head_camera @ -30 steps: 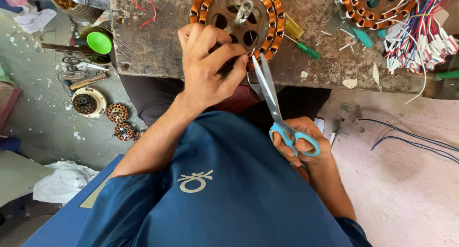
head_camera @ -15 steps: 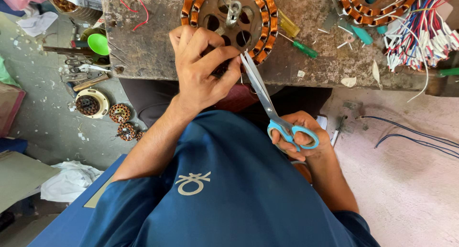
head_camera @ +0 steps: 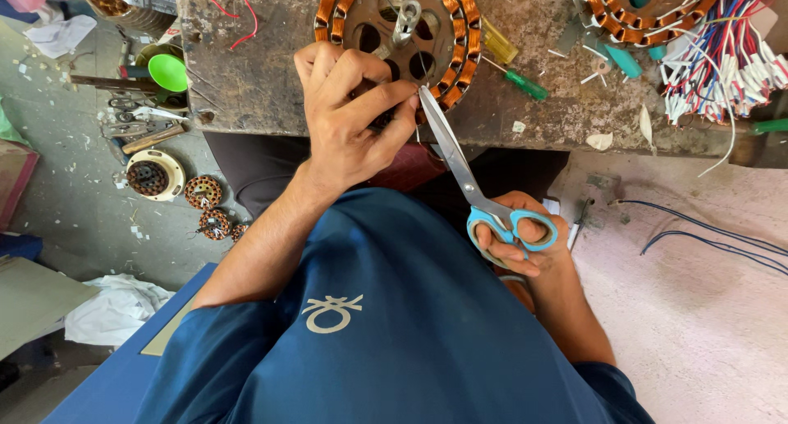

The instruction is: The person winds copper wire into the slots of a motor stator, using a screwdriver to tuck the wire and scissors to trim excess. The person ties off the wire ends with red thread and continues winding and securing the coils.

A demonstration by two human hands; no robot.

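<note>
A round motor stator [head_camera: 400,22] with copper windings lies at the near edge of a worn workbench [head_camera: 246,71]. My left hand [head_camera: 349,116] rests on the stator's near rim, thumb and forefinger pinched on something small at the winding. In my right hand [head_camera: 525,243] is a pair of scissors [head_camera: 460,165] with light-blue handles. Their closed blades point up and left, with the tip at my left fingertips by the stator rim.
A second wound stator [head_camera: 648,5] and a bundle of red, white and blue wires [head_camera: 722,59] sit at the bench's right. Green-handled screwdrivers [head_camera: 525,83] lie between. On the floor at left are a green cup [head_camera: 168,71], tools and smaller stators [head_camera: 201,192].
The view has shifted so the stator and bench sit slightly lower. My right hand has brought the scissors' tip up to my left fingers. My left hand stays on the stator rim.
</note>
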